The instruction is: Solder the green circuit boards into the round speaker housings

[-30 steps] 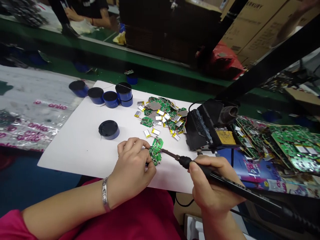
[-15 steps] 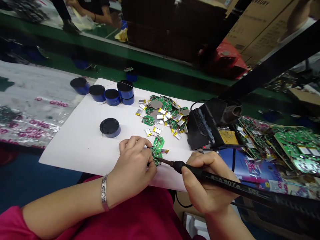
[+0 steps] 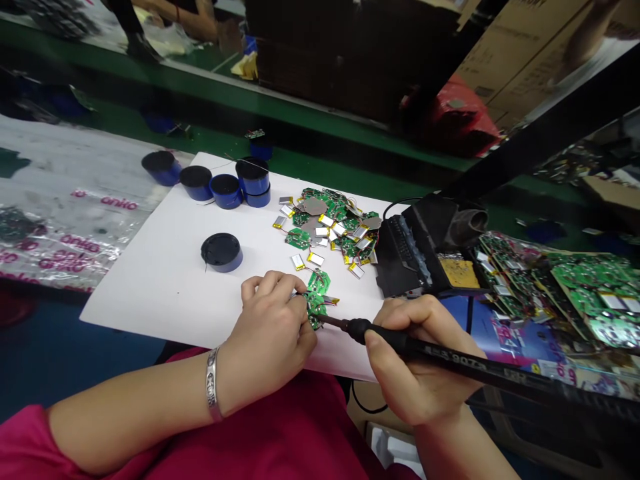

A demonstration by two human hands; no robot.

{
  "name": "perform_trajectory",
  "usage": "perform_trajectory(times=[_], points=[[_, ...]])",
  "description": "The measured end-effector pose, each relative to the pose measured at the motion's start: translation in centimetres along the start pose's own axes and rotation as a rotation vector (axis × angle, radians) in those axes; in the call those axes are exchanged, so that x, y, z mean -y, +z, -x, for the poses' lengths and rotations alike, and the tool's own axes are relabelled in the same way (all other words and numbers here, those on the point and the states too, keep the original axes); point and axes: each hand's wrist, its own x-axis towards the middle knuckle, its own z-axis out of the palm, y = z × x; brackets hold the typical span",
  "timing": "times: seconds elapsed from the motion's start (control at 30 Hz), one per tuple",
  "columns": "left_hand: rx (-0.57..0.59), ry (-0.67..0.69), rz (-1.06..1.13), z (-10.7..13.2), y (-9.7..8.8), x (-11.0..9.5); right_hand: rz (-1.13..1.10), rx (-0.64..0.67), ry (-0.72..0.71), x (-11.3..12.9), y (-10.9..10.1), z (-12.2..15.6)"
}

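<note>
My left hand (image 3: 275,323) is closed on the edge of a small green circuit board (image 3: 316,308) near the front of the white sheet; its fingertips are partly hidden. In my right hand (image 3: 425,360) is a black soldering iron (image 3: 390,337), held like a pen, its tip at the board's lower right part. A second green board (image 3: 319,283) lies just beyond, touching or overlapping the first. Beyond my hands is a pile of green boards (image 3: 340,207) with small silver battery cells (image 3: 315,259) on wires.
A black soldering iron stand (image 3: 425,233) with a yellow sponge (image 3: 458,273) sits at the right. More circuit boards (image 3: 590,287) lie beyond it. A blue-black round case (image 3: 221,253) stands left of the pile, with several more (image 3: 227,191) behind. A co-worker's arm (image 3: 195,20) shows across the green bench.
The view has shifted very slightly. Both hands keep nearly the same place, with the iron's tip still at the board.
</note>
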Motion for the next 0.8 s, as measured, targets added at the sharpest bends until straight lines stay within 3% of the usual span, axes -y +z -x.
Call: perform_trajectory(times=[0.8], points=[[0.031,0.021,-0.002,-0.05,-0.26,-0.05,0.03,0.105,-0.009,0.12,0.06,-0.42]])
